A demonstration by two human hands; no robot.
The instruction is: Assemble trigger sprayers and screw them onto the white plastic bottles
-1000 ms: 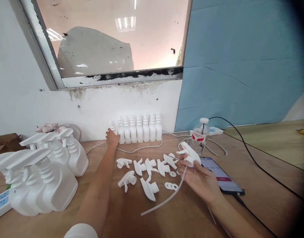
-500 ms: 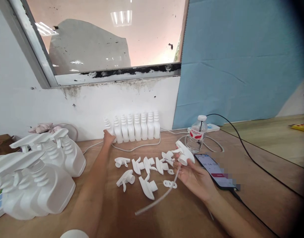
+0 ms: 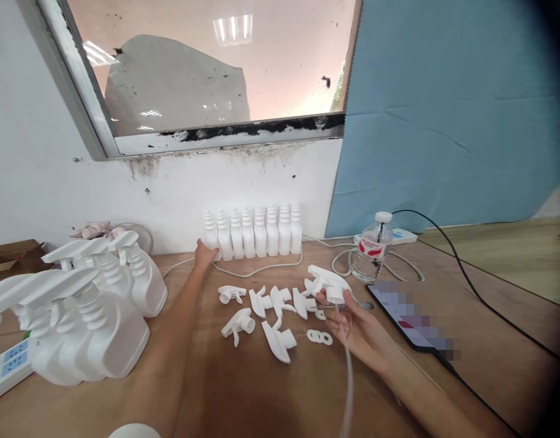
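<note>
My left hand (image 3: 207, 252) reaches far out to the left end of a row of white bottles without tops (image 3: 260, 234), its fingers round the leftmost bottle (image 3: 211, 233). In my right hand (image 3: 352, 322) is a white spray head (image 3: 333, 287), with a translucent tube (image 3: 349, 377) hanging down from it. Several loose spray heads (image 3: 278, 342) lie on the table between my arms. Small white rings (image 3: 319, 336) lie beside them, left of my right hand.
Several white bottles with spray heads (image 3: 120, 328) stand at the left, by a power strip (image 3: 10, 365). A clear water bottle (image 3: 372, 249), phone (image 3: 405, 319) and cables are at the right. Behind are a wall and window.
The leftmost bottle, tilted before, now stands upright against the row at my left hand. The spray head in my right hand has turned, and its tube now hangs more straight down. The view has shifted slightly.
</note>
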